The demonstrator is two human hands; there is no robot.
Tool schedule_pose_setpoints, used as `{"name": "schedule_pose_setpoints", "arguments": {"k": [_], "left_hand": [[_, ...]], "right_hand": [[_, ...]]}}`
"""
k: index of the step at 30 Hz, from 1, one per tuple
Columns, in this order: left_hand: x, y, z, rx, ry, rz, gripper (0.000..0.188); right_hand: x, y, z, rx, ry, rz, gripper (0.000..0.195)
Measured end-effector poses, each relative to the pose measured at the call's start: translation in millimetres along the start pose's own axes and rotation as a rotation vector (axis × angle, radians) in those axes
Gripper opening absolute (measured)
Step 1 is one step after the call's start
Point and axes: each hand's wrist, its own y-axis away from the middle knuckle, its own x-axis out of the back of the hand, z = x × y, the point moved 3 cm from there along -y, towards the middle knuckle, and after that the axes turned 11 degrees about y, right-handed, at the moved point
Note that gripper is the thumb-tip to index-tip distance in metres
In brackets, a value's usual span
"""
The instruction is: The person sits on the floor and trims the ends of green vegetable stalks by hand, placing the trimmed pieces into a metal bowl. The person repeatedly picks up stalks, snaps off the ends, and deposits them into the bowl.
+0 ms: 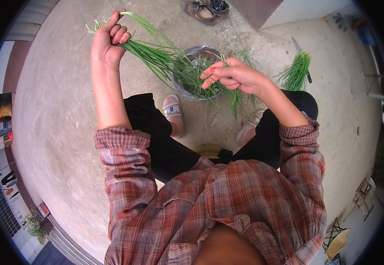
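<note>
My left hand (pixel 111 43) is closed around a bunch of garlic chives (pixel 152 57), with the pale cut ends above the fist and the long green leaves trailing right towards a bin. One stalk arches apart from the bunch, its white end at the thumb and index finger. My right hand (pixel 233 75) pinches a few thin, partly brown stems (pixel 235 99) that hang below the palm over the bin's right side. Between my feet and the wall stands the round bin (pixel 197 97), lined with a clear plastic bag and holding tangled green scraps (pixel 195 74).
To the right, another bunch of chives (pixel 297 71) lies across a knife (pixel 296 43) on the concrete floor (pixel 337 109). Loose blades are scattered beside the bin. A pair of shoes (pixel 205 12) sits beyond it. My sandalled feet (pixel 173 107) flank the near side.
</note>
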Motion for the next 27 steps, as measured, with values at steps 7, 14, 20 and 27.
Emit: {"name": "schedule_pose_setpoints", "arguments": {"k": [7, 14, 20, 27], "left_hand": [[9, -1, 10, -0.082, 0.030, 0.070, 0.022], [14, -1, 18, -0.109, 0.056, 0.058, 0.023], [7, 3, 23, -0.161, 0.015, 0.044, 0.023], [7, 4, 17, -0.232, 0.001, 0.078, 0.022]], "right_hand": [[6, 1, 8, -0.023, 0.026, 0.004, 0.031], [7, 0, 11, -0.039, 0.075, 0.016, 0.032], [6, -2, 5, -0.084, -0.020, 0.090, 0.024], [20, -10, 14, -0.048, -0.180, 0.265, 0.018]]}}
